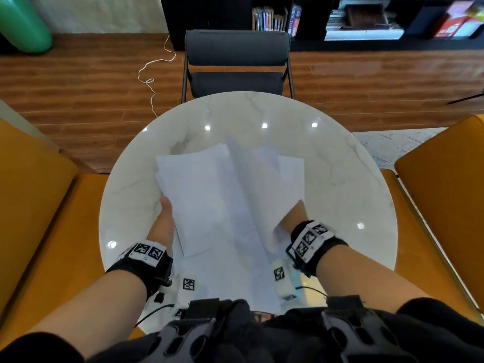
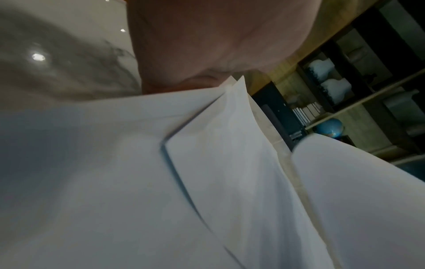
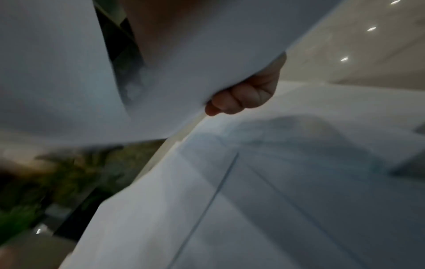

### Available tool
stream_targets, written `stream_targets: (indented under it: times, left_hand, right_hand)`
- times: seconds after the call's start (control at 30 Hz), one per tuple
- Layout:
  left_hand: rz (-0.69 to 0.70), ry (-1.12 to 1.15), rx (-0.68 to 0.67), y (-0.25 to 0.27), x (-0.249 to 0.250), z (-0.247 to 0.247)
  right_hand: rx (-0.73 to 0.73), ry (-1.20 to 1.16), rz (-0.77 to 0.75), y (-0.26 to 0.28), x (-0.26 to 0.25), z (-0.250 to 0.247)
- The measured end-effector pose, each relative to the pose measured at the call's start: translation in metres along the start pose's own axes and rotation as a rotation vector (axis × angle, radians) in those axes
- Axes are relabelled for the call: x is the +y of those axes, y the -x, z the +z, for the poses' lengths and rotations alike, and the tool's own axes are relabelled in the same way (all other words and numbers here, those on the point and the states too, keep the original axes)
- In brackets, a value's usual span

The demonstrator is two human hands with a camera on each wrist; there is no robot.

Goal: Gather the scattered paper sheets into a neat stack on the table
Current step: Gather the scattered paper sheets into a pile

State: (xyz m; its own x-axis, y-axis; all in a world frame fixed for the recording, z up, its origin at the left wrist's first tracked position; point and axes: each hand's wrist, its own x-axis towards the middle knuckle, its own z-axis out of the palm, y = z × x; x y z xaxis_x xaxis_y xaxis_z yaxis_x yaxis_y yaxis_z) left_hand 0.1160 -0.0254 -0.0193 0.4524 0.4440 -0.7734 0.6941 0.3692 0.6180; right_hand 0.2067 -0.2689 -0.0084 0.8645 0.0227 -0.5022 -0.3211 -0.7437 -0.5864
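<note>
Sheets: the paper sheets [image 1: 222, 203] lie overlapping and fanned on the round desk [image 1: 353, 184], between our two hands and partly over them.
Left hand: our left hand [image 1: 164, 224] is tucked under the left edge of the pile; its fingers are hidden, so we cannot tell whether they clasp anything.
Right hand: our right hand [image 1: 293, 218] has its curled fingers [image 3: 241, 98] wrapped round a raised sheet [image 3: 179, 60], which it holds above the rest.
Risk, slipping: we judge that loose sheets near the wrists could slide off the desk edge toward us, since the marble looks glossy.
Risk, creasing: the raised sheet bows sharply, so squeezing the hands together could fold it rather than square it.
Head view only: the whole spread and both wrists.
Right wrist view only: the curled fingers beneath the lifted sheet.
Left wrist view only: misaligned corners [image 2: 232, 81] just beyond the palm.
</note>
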Motion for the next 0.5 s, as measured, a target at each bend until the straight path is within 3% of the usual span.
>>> stream_targets:
  times: [0.1,0.27,0.33,0.43,0.5]
  left_hand:
    - [-0.112,0.069,-0.101,-0.024,-0.006,-0.008]
    - [-0.123,-0.005,-0.212,0.001,0.004,0.003]
    - [-0.127,-0.002,-0.238,-0.016,-0.002,-0.001]
    - [0.010,-0.212,-0.098,-0.019,-0.002,-0.001]
    - [0.161,-0.448,0.041,-0.018,-0.003,-0.001]
  right_hand:
    - [-0.026,-0.015,-0.045,0.005,-0.002,0.023]
    - [-0.099,0.080,-0.147,0.004,-0.007,0.040]
    - [-0.117,0.107,-0.186,0.002,-0.008,0.040]
    - [-0.145,0.071,-0.170,-0.002,-0.007,0.040]
    - [-0.015,0.029,-0.100,-0.008,-0.006,0.036]
